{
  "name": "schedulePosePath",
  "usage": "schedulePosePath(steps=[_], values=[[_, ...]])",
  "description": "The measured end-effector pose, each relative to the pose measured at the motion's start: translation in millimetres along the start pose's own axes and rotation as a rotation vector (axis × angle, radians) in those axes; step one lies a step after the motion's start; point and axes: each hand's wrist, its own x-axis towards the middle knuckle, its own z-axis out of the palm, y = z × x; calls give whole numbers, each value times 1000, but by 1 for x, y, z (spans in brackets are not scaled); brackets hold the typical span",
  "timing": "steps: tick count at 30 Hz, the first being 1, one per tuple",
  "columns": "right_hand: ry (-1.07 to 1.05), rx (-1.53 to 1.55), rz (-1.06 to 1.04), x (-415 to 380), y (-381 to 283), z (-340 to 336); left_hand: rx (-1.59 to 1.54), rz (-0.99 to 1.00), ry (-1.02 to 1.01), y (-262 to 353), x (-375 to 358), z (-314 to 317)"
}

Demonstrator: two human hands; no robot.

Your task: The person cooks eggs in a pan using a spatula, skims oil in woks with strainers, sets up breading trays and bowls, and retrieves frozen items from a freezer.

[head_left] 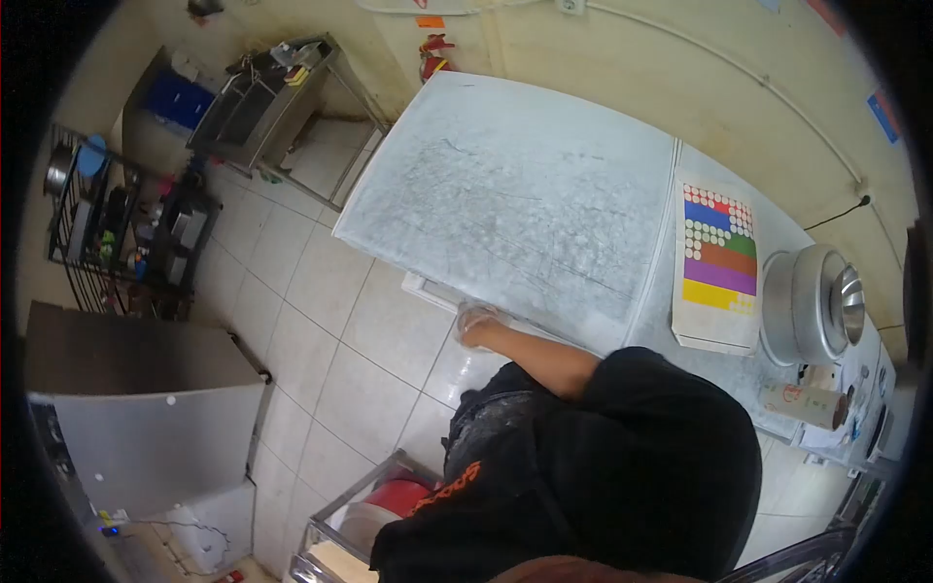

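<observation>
My right arm reaches down along the front edge of the white worktable [505, 204]. At its end my right hand [473, 332] is closed beside an open white drawer [420, 287] under the tabletop. Something pale and see-through shows around the fingers; whether it is a glove or a thing held, I cannot make out. The tabletop bears grey marks like scratches or flour streaks. Black trousers [496, 428] with white dust show below the arm. My left hand is out of view.
On the right table part lie a sheet with coloured dots and stripes [719, 255], a large metal pot [802, 301] and a cylindrical can [805, 402]. A sink stand [262, 107], a black rack [83, 219], a steel cabinet [155, 447] and a fire extinguisher [434, 64] stand around.
</observation>
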Motion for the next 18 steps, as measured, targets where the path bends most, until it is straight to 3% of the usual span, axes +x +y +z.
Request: schedulePosePath(steps=[2,4,6,8,11,13,15,16,18], values=[[356,-40,-66,-62,-23,-20,41,-47,-66,24,-1,-10],[373,-18,-5,-112,-48,-62,61,-108,-133,52,-5,-25],[193,49,-10,-174,-64,-135,64,-162,-231,82,-6,-39],[284,-38,-84,-207,-69,-176,62,-188,-342,111,3,-59],[793,-212,-373,-220,-51,-205,-45,-109,-498,142,58,-82],[970,-255,-408,-243,-40,-240,-152,40,-594,154,129,-90],[981,-279,-175,-256,-22,-278,-26,42,-428,170,185,-90],[993,-273,-165,-281,-11,-310,-27,29,-449,173,210,-97],[1001,-278,-118,-315,-2,-365,380,142,-291,167,256,-107]])
